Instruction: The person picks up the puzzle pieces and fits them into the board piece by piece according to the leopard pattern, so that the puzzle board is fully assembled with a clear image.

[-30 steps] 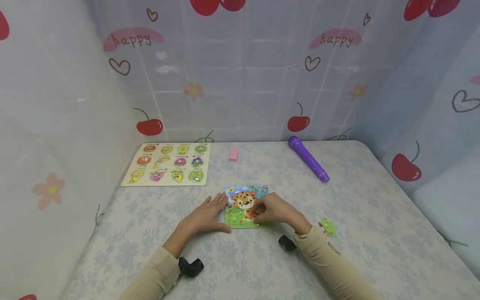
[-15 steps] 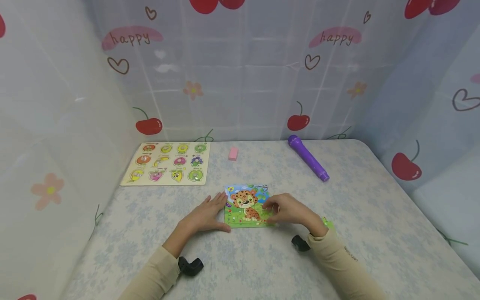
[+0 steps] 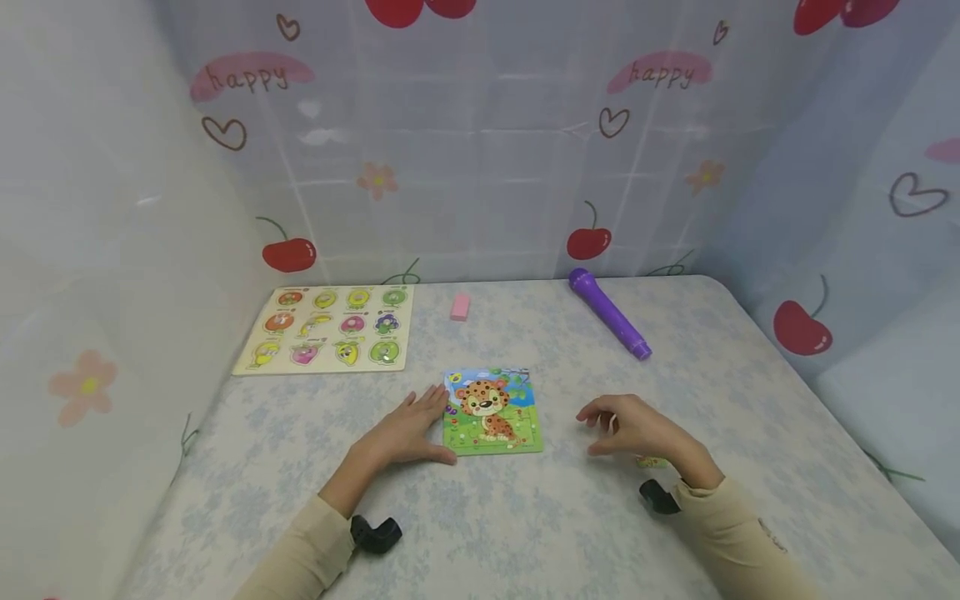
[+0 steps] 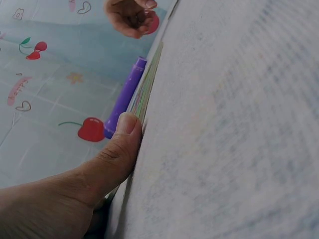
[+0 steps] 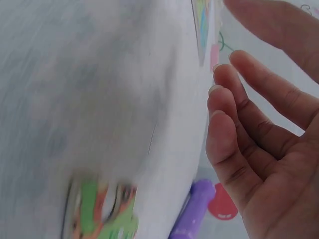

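Observation:
A jigsaw puzzle (image 3: 492, 412) with a cartoon leopard lies flat near the middle of the table. At its left edge rests my left hand (image 3: 408, 429), fingers extended and thumb pointing along the near side. To the right of the puzzle, my right hand (image 3: 633, 429) is above the table, its fingers loosely bent and holding nothing. Partly hidden beneath this hand lies a loose green puzzle piece (image 3: 651, 462). The right wrist view shows the piece (image 5: 112, 214) on the tabletop, apart from the bent fingers (image 5: 224, 137).
A cream board (image 3: 322, 329) with fruit pictures lies at the back left. Behind the puzzle is a small pink block (image 3: 461, 307). A purple toy microphone (image 3: 610, 314) lies at the back right. Printed curtains (image 3: 480, 150) enclose the table's back and sides.
My right hand has left the puzzle and moved right, over the loose piece. The left hand keeps its place at the puzzle's edge. The head view has shifted slightly.

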Tool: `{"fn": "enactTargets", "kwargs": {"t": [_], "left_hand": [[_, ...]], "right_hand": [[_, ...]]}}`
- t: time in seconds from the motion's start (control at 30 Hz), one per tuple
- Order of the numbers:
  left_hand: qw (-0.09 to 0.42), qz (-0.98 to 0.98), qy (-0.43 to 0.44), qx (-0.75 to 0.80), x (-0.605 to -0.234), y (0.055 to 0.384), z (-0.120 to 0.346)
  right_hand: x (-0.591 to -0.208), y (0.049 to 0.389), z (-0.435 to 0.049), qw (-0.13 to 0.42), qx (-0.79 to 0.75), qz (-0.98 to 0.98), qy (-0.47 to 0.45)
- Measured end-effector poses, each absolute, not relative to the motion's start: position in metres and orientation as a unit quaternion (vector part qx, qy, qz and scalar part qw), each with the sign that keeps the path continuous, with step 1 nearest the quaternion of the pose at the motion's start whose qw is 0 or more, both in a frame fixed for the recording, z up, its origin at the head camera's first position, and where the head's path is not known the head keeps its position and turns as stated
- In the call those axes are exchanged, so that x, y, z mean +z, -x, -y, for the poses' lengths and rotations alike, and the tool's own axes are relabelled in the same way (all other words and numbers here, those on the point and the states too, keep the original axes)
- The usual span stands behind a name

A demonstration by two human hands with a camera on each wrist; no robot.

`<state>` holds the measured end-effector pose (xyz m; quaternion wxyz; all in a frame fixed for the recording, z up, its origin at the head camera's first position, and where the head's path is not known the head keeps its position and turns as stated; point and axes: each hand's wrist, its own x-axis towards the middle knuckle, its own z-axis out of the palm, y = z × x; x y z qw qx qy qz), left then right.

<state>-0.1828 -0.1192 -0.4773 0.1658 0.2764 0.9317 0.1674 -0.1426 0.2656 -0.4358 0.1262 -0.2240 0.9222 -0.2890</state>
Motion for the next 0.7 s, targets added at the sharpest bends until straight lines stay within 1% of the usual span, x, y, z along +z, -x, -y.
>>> {"fn": "enactTargets", "kwargs": {"t": [0.13, 0.3, 0.7], "left_hand": [[0.17, -0.933, -0.274, 0.161, -0.477, 0.182, 0.12], [0.163, -0.933, -0.277, 0.165, -0.477, 0.183, 0.121], [0.167, -0.93, -0.279, 0.17, -0.478, 0.183, 0.121]], "right_hand": [[-0.435, 0.134, -0.283, 0.123, -0.302, -0.921, 0.214], [-0.432, 0.128, -0.302, 0.119, -0.313, -0.922, 0.196], [-0.434, 0.122, -0.32, 0.136, -0.315, -0.921, 0.182]]}}
